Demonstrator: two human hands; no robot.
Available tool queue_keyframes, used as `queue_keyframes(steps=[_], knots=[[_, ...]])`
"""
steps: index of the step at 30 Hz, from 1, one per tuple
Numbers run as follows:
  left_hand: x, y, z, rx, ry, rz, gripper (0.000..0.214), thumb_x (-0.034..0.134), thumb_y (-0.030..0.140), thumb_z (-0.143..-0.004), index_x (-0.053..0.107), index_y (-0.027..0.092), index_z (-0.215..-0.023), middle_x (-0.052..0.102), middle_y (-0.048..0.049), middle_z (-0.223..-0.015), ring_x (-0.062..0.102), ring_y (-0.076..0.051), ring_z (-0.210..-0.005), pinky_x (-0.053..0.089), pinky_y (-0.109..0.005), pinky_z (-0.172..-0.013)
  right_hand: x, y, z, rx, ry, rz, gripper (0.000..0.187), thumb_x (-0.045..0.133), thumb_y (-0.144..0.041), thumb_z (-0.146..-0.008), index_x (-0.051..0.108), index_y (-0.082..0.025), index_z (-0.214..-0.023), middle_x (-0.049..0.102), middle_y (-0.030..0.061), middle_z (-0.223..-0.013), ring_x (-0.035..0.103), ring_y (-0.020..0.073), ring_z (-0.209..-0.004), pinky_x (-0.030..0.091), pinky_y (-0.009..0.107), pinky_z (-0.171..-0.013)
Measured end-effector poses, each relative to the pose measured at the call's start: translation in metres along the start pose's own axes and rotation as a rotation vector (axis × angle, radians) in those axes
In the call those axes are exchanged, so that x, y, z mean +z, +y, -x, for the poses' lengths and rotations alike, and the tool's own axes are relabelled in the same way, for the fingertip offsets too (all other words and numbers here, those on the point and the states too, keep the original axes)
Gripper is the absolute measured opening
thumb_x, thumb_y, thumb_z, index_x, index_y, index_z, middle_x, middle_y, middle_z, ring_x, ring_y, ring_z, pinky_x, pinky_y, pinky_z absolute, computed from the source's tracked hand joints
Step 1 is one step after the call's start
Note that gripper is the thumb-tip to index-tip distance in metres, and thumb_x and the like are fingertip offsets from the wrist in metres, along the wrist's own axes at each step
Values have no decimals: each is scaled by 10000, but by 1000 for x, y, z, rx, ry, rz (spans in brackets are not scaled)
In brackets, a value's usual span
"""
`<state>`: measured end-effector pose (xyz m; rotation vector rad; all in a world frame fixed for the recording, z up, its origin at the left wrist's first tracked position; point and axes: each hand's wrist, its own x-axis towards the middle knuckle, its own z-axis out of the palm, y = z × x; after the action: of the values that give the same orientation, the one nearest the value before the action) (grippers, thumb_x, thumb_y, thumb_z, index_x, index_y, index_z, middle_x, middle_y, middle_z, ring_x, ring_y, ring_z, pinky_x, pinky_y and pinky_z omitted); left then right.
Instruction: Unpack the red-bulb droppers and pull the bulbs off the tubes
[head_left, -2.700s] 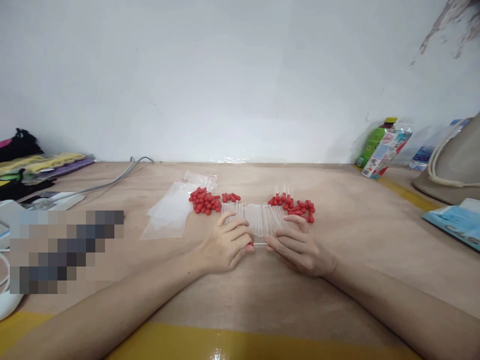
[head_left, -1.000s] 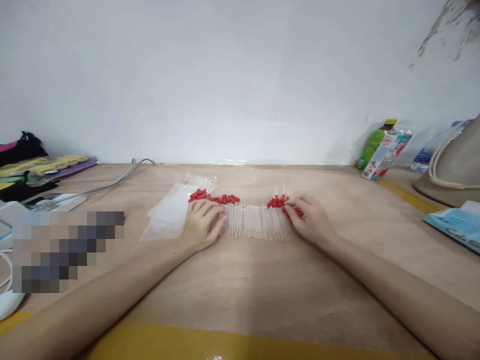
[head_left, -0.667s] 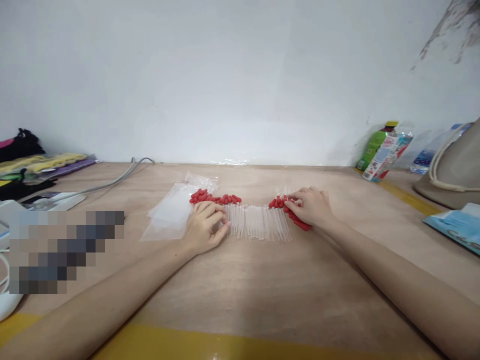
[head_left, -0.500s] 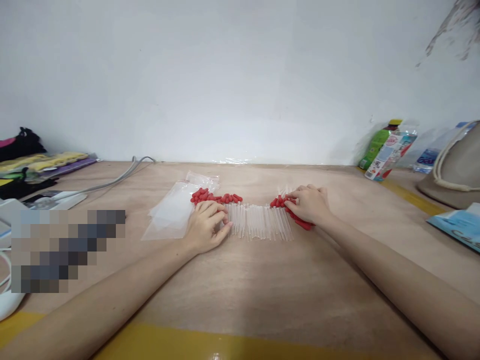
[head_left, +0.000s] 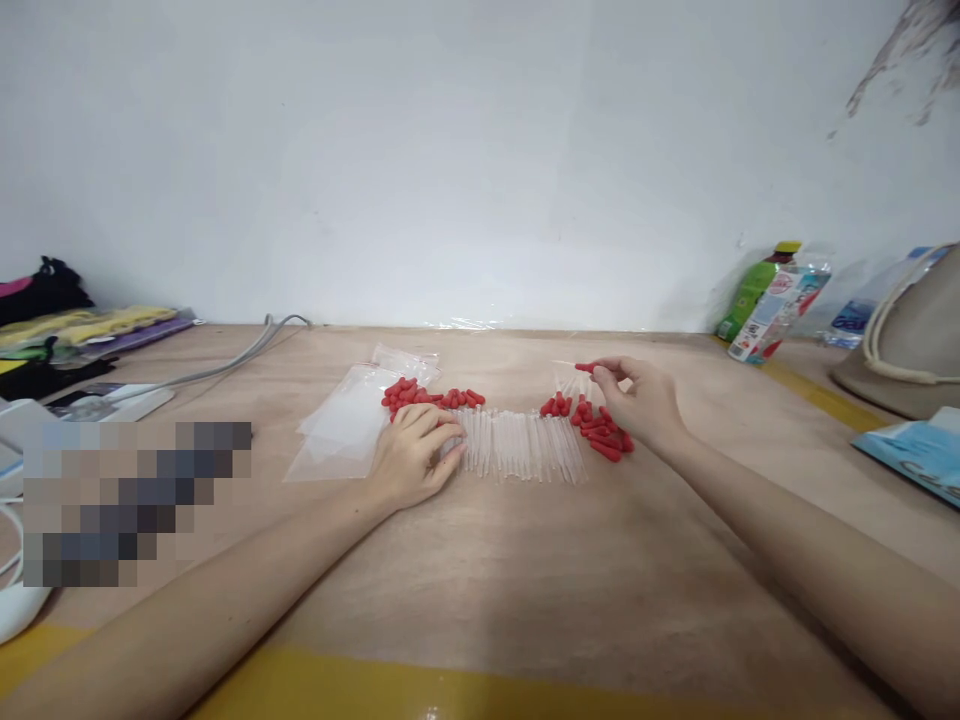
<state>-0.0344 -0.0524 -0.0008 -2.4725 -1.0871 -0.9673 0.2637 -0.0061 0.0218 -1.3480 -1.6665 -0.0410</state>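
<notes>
A row of clear plastic tubes (head_left: 521, 447) lies side by side on the wooden table (head_left: 525, 580). One pile of small red rubber caps (head_left: 431, 397) sits behind its left end, another pile of red caps (head_left: 600, 432) at its right end. My left hand (head_left: 415, 453) rests curled at the left end of the row, fingertips on the tubes. My right hand (head_left: 640, 400) is raised a little above the right pile and pinches a dropper with a red cap (head_left: 584, 368) between thumb and forefinger.
Clear plastic bags (head_left: 341, 420) lie left of the caps. A grey cable (head_left: 225, 365) and stacked items (head_left: 82, 335) are at far left. Bottles (head_left: 769, 300), a beige bag (head_left: 911, 335) and a blue packet (head_left: 911, 450) stand at right. A yellow stripe (head_left: 420, 690) marks the near edge.
Both hands moved from the near side of the tube row to its ends. My right hand dipped into the right cap pile, then lifted with a red-capped dropper pinched.
</notes>
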Motion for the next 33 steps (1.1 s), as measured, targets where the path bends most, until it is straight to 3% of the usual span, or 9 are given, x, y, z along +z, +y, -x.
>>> queue_keyframes(steps=[3,5,9,13,17,24,33], knots=[[0,4,-4,41,24,3,293,507,225,-809,558,217,-1097,603,-62,-1094,512,-219,-1052,398,-403,-897,-4,-6,19,-153,-48,-138,233,475,-317,-815,653,-203,-913,659,50,-797,571,183,-743,414,313,-627],[1,9,-8,83,24,-9,366,487,213,-827,496,214,-1193,558,-69,-1195,465,-221,-1143,380,-409,-948,-4,-12,38,-317,-88,-114,195,495,-265,-818,652,-226,-928,655,40,-798,564,181,-768,403,365,-730],[5,18,-15,182,22,-58,381,471,230,-857,458,190,-1236,513,-83,-1265,406,-224,-1223,355,-423,-993,0,-27,66,-508,-132,-139,180,503,-207,-825,653,-233,-921,643,47,-810,562,180,-815,381,378,-764],[11,19,-16,293,42,-85,233,499,228,-854,577,183,-1068,602,-62,-1156,466,-222,-1178,360,-433,-999,2,-35,73,-542,-143,-171,174,491,-196,-835,651,-227,-896,649,53,-845,574,173,-826,389,359,-758],[14,19,-13,336,68,-82,126,505,193,-852,620,168,-896,682,-34,-975,584,-185,-1025,442,-374,-927,2,-33,71,-555,-197,-155,174,509,-187,-818,630,-233,-934,666,38,-857,581,176,-878,376,365,-787],[16,31,-11,378,116,-136,117,515,181,-842,614,142,-891,684,-56,-942,629,-176,-910,504,-333,-834,7,-43,74,-658,-161,7,355,569,-303,-778,563,-197,-1117,644,69,-1064,542,227,-1040,330,439,-932],[17,41,-11,461,95,-134,133,484,136,-843,601,99,-895,670,-100,-979,606,-186,-988,494,-334,-916,26,-45,77,-869,-72,2,178,541,-180,-822,618,-109,-966,681,82,-911,609,181,-909,486,322,-849]])
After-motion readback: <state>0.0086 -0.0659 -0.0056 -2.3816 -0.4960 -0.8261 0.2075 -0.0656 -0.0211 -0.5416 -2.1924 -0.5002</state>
